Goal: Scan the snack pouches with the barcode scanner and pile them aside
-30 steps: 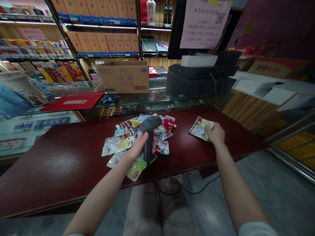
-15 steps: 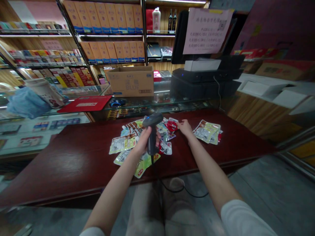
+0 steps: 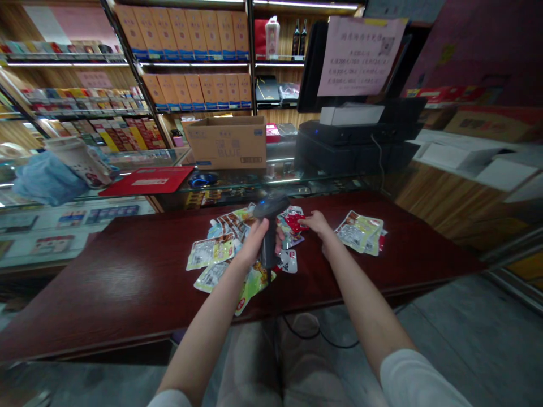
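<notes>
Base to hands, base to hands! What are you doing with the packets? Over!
Left hand gripping scanner. Right hand at red packet, right side of pile. Scanner hiding part of pile from view. Over.

The place is a shop, seen from its sales bench (image 3: pixel 114 277). Lit shelves (image 3: pixel 193 58) across the upper left carry orange boxes (image 3: pixel 186 34) in matching rows and many small colourful packs (image 3: pixel 127 135). A glass display case (image 3: pixel 91 232) at the left edge shows more packaged goods. At upper right, a printed notice (image 3: pixel 360 62) bears a QR code; at centre, a handheld barcode scanner (image 3: pixel 269 240) points to checkout work.
</notes>
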A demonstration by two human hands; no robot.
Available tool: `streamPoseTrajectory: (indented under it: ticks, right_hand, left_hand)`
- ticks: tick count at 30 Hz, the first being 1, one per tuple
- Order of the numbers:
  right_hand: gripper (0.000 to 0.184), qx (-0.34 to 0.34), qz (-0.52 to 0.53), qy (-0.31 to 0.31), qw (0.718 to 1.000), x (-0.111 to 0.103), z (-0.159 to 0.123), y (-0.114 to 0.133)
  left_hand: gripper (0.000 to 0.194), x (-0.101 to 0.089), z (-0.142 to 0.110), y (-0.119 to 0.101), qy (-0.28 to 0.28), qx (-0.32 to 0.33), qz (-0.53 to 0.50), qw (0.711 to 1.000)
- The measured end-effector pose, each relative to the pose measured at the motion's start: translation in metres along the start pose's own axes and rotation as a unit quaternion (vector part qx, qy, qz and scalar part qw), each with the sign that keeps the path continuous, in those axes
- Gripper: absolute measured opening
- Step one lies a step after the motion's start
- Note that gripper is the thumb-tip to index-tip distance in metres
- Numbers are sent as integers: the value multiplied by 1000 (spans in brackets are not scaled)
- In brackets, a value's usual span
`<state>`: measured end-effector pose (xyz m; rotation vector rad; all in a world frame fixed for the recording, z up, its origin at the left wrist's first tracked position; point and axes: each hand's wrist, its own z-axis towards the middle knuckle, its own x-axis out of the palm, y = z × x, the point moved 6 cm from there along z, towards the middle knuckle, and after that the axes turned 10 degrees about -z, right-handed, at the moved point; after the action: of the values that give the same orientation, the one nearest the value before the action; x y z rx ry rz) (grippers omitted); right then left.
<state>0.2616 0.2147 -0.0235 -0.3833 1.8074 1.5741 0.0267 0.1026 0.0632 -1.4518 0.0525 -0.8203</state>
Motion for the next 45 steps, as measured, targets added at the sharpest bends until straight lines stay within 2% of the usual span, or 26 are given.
streamPoseTrajectory:
  ticks: [3, 8, 11, 17, 20, 22, 24, 27, 34, 45]
  right_hand:
    - [68, 24, 74, 9, 997, 0, -3, -6]
    - [41, 1, 117, 32, 993, -4, -12, -3]
    - [34, -16, 144, 46, 988, -7, -18, -1]
    - [36, -77, 188, 12, 979, -22, -24, 1]
    - [37, -105, 240, 11, 965, -28, -26, 6]
    - [44, -114, 289, -11, 950, -35, -26, 8]
    - [49, -108, 331, -50, 936, -46, -26, 5]
    - [48, -77, 369, -93, 922, -61, -24, -8]
    - [46, -36, 421, -137, 896, -77, -24, -36]
    - [40, -73, 413, -150, 895, -82, -32, -29]
  left_hand:
    - [76, -3, -5, 3, -3, 2, 6, 1000]
    - [71, -6, -11, 8, -4, 6, -4, 1000]
    - [68, -9, -10, 12, -6, 11, -10, 1000]
    - [70, -10, -11, 15, 11, 1, -4, 1000]
    - [71, -7, -12, 15, 18, -3, -1, 1000]
    - [72, -2, -14, 16, 34, -14, 9, 999]
    - [71, 1, -15, 17, 45, -22, 24, 998]
    - [71, 7, -16, 21, 57, -44, 53, 996]
    - [70, 17, -19, 32, 64, -78, 66, 993]
    - [68, 25, -21, 38, 68, -106, 51, 991]
